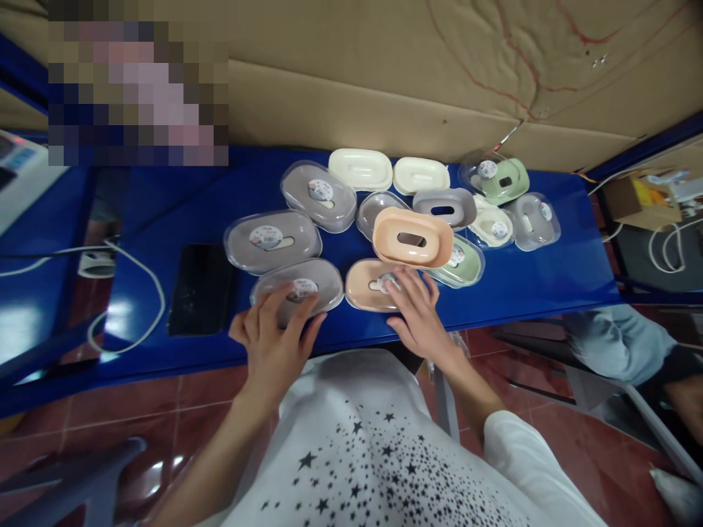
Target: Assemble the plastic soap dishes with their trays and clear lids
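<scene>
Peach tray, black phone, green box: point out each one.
peach tray [413,236], head view, on its top face beside the slot
black phone [201,289], head view, middle of its screen
green box [508,179], head view, on its lid

Counting soap boxes on the blue table [549,278]; thirteen are showing.

Grey ones: six are lying about: [273,241], [297,288], [318,196], [378,212], [444,208], [532,221].

Cream ones: three are sitting toward the back and right: [361,169], [421,176], [491,225].

Peach ones: two are lying near the front: [412,237], [365,286].

Green ones: two are showing: [497,180], [461,262].

One black phone [201,289] is lying at the left. Two hands are resting on boxes: left hand [274,340], right hand [417,307].
</scene>
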### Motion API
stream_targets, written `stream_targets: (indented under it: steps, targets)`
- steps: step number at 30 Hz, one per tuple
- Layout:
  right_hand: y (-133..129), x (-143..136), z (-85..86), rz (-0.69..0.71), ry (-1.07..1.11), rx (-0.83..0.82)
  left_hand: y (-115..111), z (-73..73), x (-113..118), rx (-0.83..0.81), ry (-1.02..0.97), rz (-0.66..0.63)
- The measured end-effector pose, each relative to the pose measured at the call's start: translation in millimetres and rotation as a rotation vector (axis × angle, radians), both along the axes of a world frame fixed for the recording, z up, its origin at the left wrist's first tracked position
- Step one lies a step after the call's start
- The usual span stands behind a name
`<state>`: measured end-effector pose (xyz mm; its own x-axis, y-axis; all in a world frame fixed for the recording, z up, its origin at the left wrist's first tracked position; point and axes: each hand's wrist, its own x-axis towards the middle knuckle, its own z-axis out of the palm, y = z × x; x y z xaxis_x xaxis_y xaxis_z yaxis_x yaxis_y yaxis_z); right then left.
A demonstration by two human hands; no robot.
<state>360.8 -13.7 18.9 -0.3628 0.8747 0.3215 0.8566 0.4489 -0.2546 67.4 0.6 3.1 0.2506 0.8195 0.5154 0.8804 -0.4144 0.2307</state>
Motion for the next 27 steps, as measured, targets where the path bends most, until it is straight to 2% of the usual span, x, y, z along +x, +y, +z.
stream_targets:
  steps: [3, 6, 8, 10, 12, 14, 18, 20, 23, 25, 27]
  targets:
    - [17, 11, 5.9, -0.143, 0.043, 0.155, 20, 1.2, -7, -0.017, 0.004, -0.026]
    - [37, 26, 12.3, -0.289, -0.024, 0.184, 32, 3.7, -5, -0.009, -0.042, -0.037]
    - [48, 34, 17.1, -0.28, -0.044, 0.177, 32, 6.7, 3, 0.028, -0.078, -0.045]
    - [53, 40, 22.1, -0.247, 0.006, 0.199, 26, 10.3, 17, 0.065, -0.097, -0.121]
    - [49, 46, 26.4, -0.261, 0.116, 0.248, 19, 13.1, 35, 0.059, -0.065, -0.261]
    - [37, 52, 28.7, -0.337, 0.269, 0.308, 16, 13.9, 53, 0.017, 0.002, -0.379]
    - [-2, 63, 25.4, -0.595, 0.64, 0.381, 33, 11.6, 81, -0.023, 0.016, -0.443]
    - [-21, 66, 20.4, -0.688, 0.807, 0.325, 44, 12.9, 90, -0.045, -0.004, -0.434]
    - [-39, 65, 11.9, -0.702, 0.979, 0.136, 47, 19.6, 94, -0.064, -0.111, -0.445]
    - [-43, 60, 9.1, -0.622, 0.99, -0.039, 39, 24.2, 88, -0.028, -0.192, -0.465]
    - [-42, 52, 11.7, -0.462, 0.918, -0.242, 26, 26.7, 75, 0.011, -0.166, -0.507]
